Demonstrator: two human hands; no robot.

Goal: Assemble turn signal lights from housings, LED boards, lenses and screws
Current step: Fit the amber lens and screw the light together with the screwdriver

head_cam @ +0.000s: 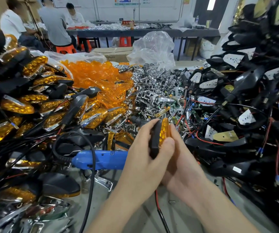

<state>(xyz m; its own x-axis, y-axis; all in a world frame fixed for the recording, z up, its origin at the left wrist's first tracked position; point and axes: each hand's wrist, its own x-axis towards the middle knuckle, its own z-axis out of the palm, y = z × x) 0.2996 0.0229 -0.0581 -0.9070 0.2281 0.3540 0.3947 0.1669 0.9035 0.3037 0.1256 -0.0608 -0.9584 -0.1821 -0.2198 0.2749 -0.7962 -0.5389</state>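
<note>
Both of my hands hold one turn signal light (159, 137) upright in front of me: a black housing with an orange lens on its right face. My left hand (145, 155) wraps the housing side, with the thumb pressed on the lens edge. My right hand (182, 158) cups the lens side from behind. Red and black wires (158, 206) hang from the light between my forearms. A blue electric screwdriver (100, 159) lies on the table just left of my left hand.
Finished orange lights (27, 101) are heaped at left. Loose orange lenses (98, 76) and chrome reflectors (154, 88) pile up behind. Black housings with LED boards and wires (236, 101) fill the right. A plastic bag (154, 47) stands behind. People sit at a far table (135, 31).
</note>
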